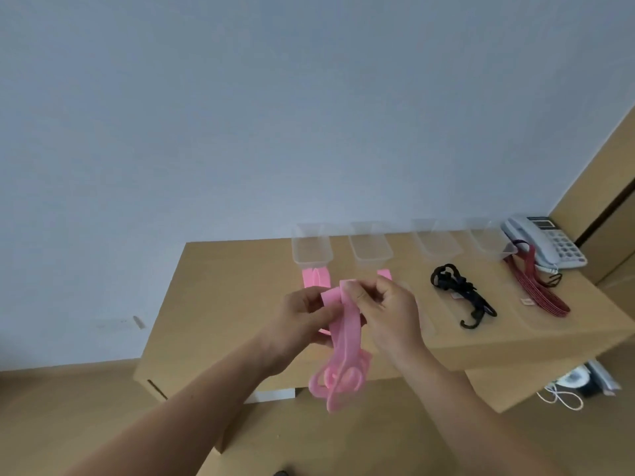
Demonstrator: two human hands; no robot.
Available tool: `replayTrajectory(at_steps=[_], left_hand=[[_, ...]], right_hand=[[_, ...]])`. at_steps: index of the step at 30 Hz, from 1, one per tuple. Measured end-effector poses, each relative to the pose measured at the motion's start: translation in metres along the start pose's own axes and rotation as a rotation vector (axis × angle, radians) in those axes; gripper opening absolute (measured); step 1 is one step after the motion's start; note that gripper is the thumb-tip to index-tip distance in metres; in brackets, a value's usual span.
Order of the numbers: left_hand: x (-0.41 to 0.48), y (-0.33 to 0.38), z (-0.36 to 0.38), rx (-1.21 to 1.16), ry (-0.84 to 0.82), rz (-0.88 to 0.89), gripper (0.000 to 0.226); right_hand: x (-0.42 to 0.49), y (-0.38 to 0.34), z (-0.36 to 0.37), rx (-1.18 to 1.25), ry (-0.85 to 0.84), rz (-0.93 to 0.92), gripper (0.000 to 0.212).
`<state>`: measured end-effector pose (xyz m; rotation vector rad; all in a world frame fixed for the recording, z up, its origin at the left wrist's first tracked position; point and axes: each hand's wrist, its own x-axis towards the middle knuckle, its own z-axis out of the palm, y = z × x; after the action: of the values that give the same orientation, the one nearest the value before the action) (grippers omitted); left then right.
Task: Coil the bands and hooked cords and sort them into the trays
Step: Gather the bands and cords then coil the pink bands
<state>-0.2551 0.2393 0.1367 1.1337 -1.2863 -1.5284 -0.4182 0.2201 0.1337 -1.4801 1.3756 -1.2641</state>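
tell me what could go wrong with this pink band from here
The left hand and right hand pinch only the top of the pink band; its lower loops dangle tangled past the edge of the table, so the coil could knot or spring loose. The clear trays look light; dropping a springy coil in could tip one.

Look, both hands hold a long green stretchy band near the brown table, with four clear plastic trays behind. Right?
Not quite. The head view shows the long stretchy band is pink, not green. The left hand and right hand both hold it near the brown table, with four clear plastic trays behind.
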Motion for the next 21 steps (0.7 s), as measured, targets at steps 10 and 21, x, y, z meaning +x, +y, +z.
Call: replayTrajectory(at_steps=[10, 21], left_hand=[[0.096, -0.013, -0.009, 0.226, -0.010, -0.005, 0.018], [0.181, -0.042, 0.015, -0.093, 0.032, -0.260, 0.020]], right_hand=[[0.054, 0.040, 0.007, 0.190, 0.064, 0.147, 0.008], [0.071, 0.109, -0.035, 0.038, -0.223, 0.479, 0.037]])
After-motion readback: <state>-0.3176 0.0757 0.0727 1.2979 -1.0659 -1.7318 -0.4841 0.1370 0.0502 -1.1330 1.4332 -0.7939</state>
